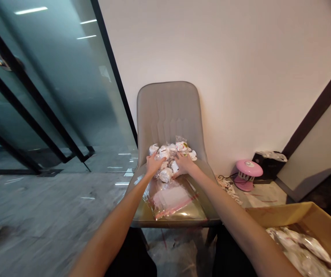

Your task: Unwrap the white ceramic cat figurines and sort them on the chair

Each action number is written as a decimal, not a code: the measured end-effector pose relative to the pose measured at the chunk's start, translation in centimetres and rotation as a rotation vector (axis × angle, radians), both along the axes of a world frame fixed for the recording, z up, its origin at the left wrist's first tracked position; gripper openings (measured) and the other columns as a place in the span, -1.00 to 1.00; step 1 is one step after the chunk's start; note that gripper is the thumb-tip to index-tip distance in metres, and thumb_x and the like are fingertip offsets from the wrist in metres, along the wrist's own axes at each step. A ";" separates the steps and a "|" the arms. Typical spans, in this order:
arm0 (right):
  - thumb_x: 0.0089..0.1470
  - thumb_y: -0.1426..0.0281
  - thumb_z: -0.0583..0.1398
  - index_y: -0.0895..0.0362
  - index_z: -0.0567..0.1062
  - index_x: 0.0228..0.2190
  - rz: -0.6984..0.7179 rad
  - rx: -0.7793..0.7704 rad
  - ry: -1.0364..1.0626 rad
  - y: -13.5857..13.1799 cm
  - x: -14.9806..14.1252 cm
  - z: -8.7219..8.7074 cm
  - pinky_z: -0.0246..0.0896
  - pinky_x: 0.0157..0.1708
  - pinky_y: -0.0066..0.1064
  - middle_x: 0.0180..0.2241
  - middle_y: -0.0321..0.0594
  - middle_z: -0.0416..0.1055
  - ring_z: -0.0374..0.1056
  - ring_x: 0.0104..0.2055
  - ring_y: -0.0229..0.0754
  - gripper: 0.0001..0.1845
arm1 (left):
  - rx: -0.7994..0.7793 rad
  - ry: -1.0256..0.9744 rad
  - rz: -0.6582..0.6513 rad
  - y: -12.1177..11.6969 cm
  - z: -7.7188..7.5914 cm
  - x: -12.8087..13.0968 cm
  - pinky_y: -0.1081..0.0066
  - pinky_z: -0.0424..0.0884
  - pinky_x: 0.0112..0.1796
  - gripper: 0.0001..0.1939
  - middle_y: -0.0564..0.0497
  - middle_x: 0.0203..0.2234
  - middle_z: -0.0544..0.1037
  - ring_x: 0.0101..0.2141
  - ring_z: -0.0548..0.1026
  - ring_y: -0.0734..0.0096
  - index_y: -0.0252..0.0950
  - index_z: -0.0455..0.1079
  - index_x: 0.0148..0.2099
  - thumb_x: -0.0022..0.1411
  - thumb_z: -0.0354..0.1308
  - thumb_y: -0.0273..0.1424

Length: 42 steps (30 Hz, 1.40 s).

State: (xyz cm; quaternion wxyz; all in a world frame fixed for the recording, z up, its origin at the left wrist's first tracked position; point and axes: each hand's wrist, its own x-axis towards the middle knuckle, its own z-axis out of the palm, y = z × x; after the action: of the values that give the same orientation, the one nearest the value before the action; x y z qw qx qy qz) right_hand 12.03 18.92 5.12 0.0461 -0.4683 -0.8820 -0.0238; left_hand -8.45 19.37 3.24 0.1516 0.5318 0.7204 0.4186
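The left hand [154, 164] and the right hand [184, 164] lie open, fingers spread, on a heap of small white wrapped packets [168, 161]. The heap sits in the middle of the frame on a soft grey-beige chair [168, 115], just behind a clear plastic bag with a red strip [173, 200]. At lower right, a brown cardboard box [283, 215] holds shiny wrapped packets [301, 250].

My left hand [154, 164] and right hand [184, 163] rest on a heap of white plastic-wrapped packets [165, 175] on a beige upholstered chair [168, 111].
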 end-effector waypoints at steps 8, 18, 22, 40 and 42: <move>-0.44 -0.21 0.42 0.15 0.26 0.26 -0.059 -0.093 -0.039 0.6 -0.8 0.7 -0.11 0.26 0.23 0.30 0.28 0.05 -0.04 0.36 0.37 0.30 | 0.011 0.011 -0.020 0.1 -0.1 -0.2 0.20 0.31 0.08 -0.25 -0.15 0.04 0.44 -0.01 0.50 0.08 -0.15 0.39 0.22 -0.01 0.35 -0.03; -0.42 -0.16 0.43 0.11 0.32 0.22 -0.056 -0.122 -0.043 0.5 -1.1 1.3 -0.03 0.23 0.21 0.25 0.16 0.19 0.05 0.30 0.38 0.22 | -0.003 -0.002 0.018 -0.1 0.2 0.0 0.21 0.31 0.09 -0.25 -0.16 0.07 0.44 0.02 0.49 0.05 -0.17 0.40 0.21 -0.03 0.37 -0.05; -0.39 -0.21 0.40 0.14 0.39 0.17 -0.045 -0.062 -0.005 0.2 -0.7 0.7 0.01 0.22 0.19 0.21 0.16 0.24 0.11 0.27 0.36 0.16 | 0.013 -0.015 0.022 -0.1 0.4 0.1 0.21 0.31 0.10 -0.27 -0.15 0.07 0.45 0.03 0.49 0.04 -0.16 0.43 0.18 -0.03 0.37 -0.05; -0.30 -0.03 0.43 0.13 0.38 0.10 -0.022 0.013 0.044 -0.3 -0.1 -0.3 0.03 0.17 0.16 0.17 0.16 0.25 0.12 0.23 0.29 -0.04 | 0.027 -0.018 0.016 -0.5 0.5 0.1 0.24 0.32 0.08 -0.36 -0.15 0.01 0.39 -0.03 0.51 0.10 -0.17 0.47 0.13 0.02 0.33 -0.05; -0.31 -0.03 0.43 0.15 0.38 0.10 -0.020 0.017 0.047 -0.2 -0.1 -0.3 0.02 0.17 0.18 0.17 0.17 0.25 0.12 0.23 0.28 -0.03 | 0.021 -0.018 0.012 -0.6 0.5 0.2 0.24 0.32 0.07 -0.36 -0.15 0.03 0.39 -0.04 0.51 0.09 -0.16 0.45 0.14 0.03 0.31 -0.03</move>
State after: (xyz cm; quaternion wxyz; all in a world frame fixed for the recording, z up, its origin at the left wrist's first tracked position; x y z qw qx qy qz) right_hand 11.89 18.74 4.84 0.0706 -0.4770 -0.8758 -0.0208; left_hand -8.30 18.79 3.75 0.1498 0.5251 0.7179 0.4319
